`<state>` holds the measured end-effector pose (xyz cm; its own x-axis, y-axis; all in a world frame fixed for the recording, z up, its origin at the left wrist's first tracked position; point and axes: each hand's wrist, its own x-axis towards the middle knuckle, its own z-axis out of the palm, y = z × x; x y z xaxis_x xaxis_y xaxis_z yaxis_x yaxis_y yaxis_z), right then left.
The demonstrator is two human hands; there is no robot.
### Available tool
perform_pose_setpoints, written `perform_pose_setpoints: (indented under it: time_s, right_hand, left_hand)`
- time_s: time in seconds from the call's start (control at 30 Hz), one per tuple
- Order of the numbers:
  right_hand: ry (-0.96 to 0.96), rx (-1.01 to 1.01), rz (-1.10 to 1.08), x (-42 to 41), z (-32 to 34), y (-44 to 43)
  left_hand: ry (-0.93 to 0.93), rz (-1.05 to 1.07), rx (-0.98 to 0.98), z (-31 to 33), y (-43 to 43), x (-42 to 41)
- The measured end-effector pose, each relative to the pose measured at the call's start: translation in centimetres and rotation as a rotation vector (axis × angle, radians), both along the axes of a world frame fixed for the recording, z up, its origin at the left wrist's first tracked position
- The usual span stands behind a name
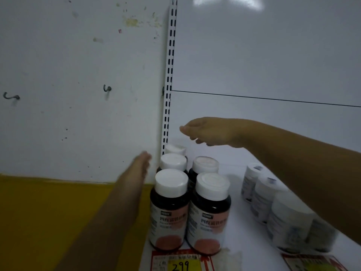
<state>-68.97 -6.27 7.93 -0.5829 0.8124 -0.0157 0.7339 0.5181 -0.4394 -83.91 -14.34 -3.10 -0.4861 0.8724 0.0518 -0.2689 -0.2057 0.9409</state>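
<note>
Several dark bottles with white caps and pink labels point(170, 208) stand in two rows at the left end of a white shelf point(234, 157). My left hand point(143, 163) reaches along the left side of the rows, fingers straight, holding nothing. My right hand point(205, 132) hovers above the back of the rows, palm down, fingers loosely extended and empty. It does not touch a cap.
A row of white bottles with grey labels point(273, 204) stands to the right, partly under my right forearm. A slotted upright point(169, 75) divides the back panels. Price tags point(179, 263) sit on the shelf's front edge. Two hooks point(107, 88) stick out of the left wall.
</note>
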Motion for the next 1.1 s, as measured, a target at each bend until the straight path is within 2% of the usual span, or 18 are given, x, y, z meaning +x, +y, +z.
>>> perform_pose_setpoints:
  time_s: [0.1,0.13,0.17,0.23,0.27,0.33,0.5,0.63,0.77,0.9,1.1]
  right_hand:
    - [-0.066,0.019,-0.015,3.6,1.2,-1.4]
    - [-0.075,0.038,-0.029,4.8,1.5,-1.8]
    - [-0.088,0.075,-0.047,6.0,1.7,-2.2]
    - [-0.140,0.188,-0.096,8.3,1.7,-3.0]
    - [-0.152,0.231,-0.117,9.5,1.5,-3.4]
    - [-0.091,0.261,-0.151,12.0,0.8,-4.0]
    - [0.420,0.170,-0.206,18.0,-2.3,-7.1]
    - [0.674,0.083,-0.282,20.3,-7.5,-7.2]
    - [0.919,-0.105,-0.330,21.3,-12.0,-5.6]
    - [1.014,-0.316,-0.311,21.0,-14.8,-4.0]
    - [1.033,-0.321,-0.255,21.4,-15.0,-3.9]
  left_hand:
    - [0.189,0.225,0.205,3.5,-2.7,1.2]
    - [0.233,0.205,0.292,4.6,-4.0,2.2]
    - [0.242,0.130,0.374,5.6,-5.1,3.7]
    - [0.132,-0.142,0.496,6.6,-6.6,7.3]
    - [0.089,-0.259,0.497,7.0,-6.9,9.2]
    - [0.101,-0.343,0.464,6.5,-6.0,12.6]
    - [0.144,-0.276,0.346,1.6,-1.7,19.2]
    - [0.178,-0.207,0.135,-1.6,-0.2,21.7]
    - [0.208,-0.375,0.153,-3.0,-0.3,22.0]
    - [0.358,-0.440,0.168,-3.6,0.2,21.8]
    - [0.435,-0.383,0.149,-4.0,0.6,21.8]
